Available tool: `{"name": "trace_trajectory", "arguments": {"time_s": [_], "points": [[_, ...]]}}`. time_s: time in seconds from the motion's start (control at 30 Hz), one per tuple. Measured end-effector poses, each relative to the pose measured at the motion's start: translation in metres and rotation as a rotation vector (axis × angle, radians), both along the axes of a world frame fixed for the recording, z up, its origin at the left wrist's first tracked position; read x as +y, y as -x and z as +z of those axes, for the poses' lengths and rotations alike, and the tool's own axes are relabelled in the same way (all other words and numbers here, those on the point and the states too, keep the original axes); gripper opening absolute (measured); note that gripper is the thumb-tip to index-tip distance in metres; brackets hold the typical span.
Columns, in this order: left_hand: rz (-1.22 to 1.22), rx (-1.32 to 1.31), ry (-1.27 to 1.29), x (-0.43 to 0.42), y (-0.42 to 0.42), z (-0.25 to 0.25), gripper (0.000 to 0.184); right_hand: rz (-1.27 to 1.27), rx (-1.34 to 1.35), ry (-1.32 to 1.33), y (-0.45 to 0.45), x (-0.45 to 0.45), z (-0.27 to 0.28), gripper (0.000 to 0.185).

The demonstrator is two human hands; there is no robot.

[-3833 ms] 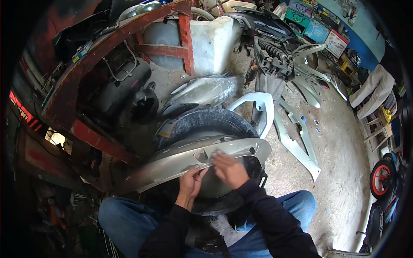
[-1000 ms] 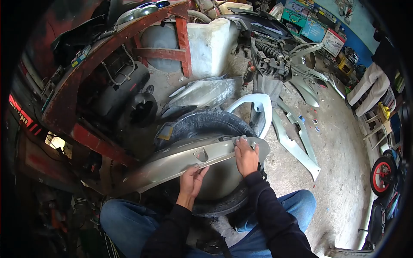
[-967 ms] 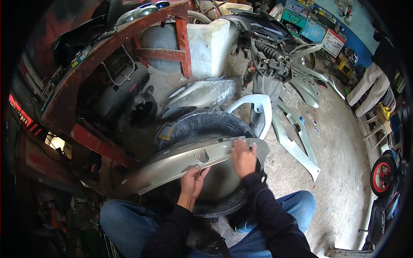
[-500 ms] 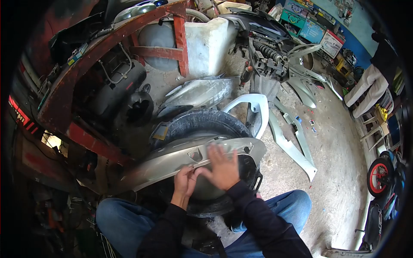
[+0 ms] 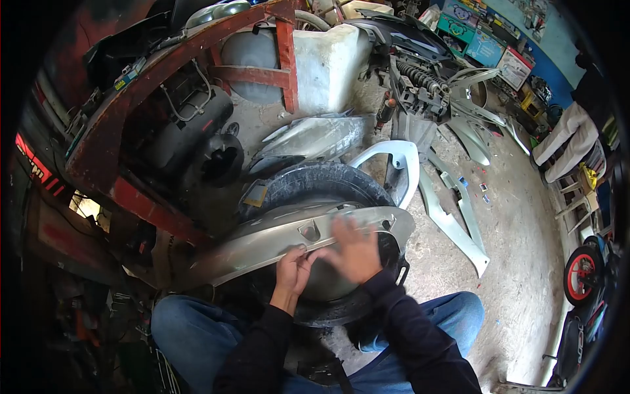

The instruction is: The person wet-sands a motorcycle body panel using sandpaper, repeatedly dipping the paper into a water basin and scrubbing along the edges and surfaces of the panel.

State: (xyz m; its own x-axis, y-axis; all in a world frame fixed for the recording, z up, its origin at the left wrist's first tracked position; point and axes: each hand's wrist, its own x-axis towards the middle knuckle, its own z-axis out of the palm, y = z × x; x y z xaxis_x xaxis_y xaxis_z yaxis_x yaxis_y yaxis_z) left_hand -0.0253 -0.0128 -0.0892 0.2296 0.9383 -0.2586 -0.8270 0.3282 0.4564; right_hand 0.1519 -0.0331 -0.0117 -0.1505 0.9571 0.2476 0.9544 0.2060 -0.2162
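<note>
A long silver-grey body panel (image 5: 262, 246) lies slanted across a black tire (image 5: 321, 180) in front of me. My left hand (image 5: 294, 270) pinches the panel's lower edge, near its small square recess. Flat on the panel's right part, my right hand (image 5: 354, 249) is blurred by motion, its fingers over the surface and its thumb close to my left hand. Whether anything lies under the right fingers is hidden. Behind the tire rest a scuffed grey panel (image 5: 315, 136) and a white curved part (image 5: 407, 164).
A red frame (image 5: 256, 77) with a dark tank (image 5: 190, 125) stands at left. Pale trim strips (image 5: 453, 226) lie on the floor at right. A partly dismantled motorcycle (image 5: 420, 85) is behind. At far right are a person (image 5: 571, 134) and a red-rimmed wheel (image 5: 583, 276).
My right hand has moved back and forth along the panel, from its right end toward the recess. My left hand keeps its grip on the edge. The view has shifted slightly.
</note>
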Motion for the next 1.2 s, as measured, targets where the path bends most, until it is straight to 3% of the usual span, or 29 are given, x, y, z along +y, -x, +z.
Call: {"name": "trace_trajectory", "arguments": {"time_s": [0.03, 0.13, 0.27, 0.47, 0.57, 0.73, 0.83, 0.97, 1.1, 1.2], "points": [[-0.002, -0.002, -0.003, -0.001, -0.002, 0.001, 0.019, 0.141, 0.008, -0.023, 0.015, -0.008, 0.000, 0.071], [-0.015, 0.051, 0.084, 0.000, -0.003, 0.015, 0.024, 0.141, 0.079, 0.060, 0.007, -0.003, 0.001, 0.067], [0.019, -0.007, 0.016, -0.002, -0.006, 0.030, 0.027, -0.018, 0.025, 0.068, -0.011, 0.002, 0.002, 0.063], [0.025, -0.005, 0.034, -0.003, -0.007, 0.033, 0.029, -0.018, 0.161, 0.063, -0.031, 0.005, -0.001, 0.046], [0.035, -0.004, 0.048, -0.006, -0.009, 0.031, 0.029, 0.298, 0.258, 0.101, -0.023, 0.009, -0.002, 0.037], [0.000, 0.008, 0.049, -0.004, -0.001, 0.020, 0.029, 0.335, 0.332, 0.175, -0.044, 0.015, 0.007, 0.037], [0.007, 0.041, 0.045, -0.003, -0.003, 0.035, 0.031, 0.144, 0.425, 0.242, -0.072, 0.019, 0.007, 0.038], [-0.005, 0.010, 0.056, -0.003, 0.001, 0.009, 0.034, 0.307, 0.487, 0.146, -0.024, 0.020, -0.001, 0.037], [-0.020, 0.022, 0.053, -0.002, 0.000, 0.022, 0.035, 0.353, 0.343, 0.186, -0.027, 0.017, 0.004, 0.039], [-0.023, 0.041, 0.031, -0.002, -0.004, 0.030, 0.037, 0.174, 0.271, 0.024, -0.050, 0.019, -0.007, 0.039]]}}
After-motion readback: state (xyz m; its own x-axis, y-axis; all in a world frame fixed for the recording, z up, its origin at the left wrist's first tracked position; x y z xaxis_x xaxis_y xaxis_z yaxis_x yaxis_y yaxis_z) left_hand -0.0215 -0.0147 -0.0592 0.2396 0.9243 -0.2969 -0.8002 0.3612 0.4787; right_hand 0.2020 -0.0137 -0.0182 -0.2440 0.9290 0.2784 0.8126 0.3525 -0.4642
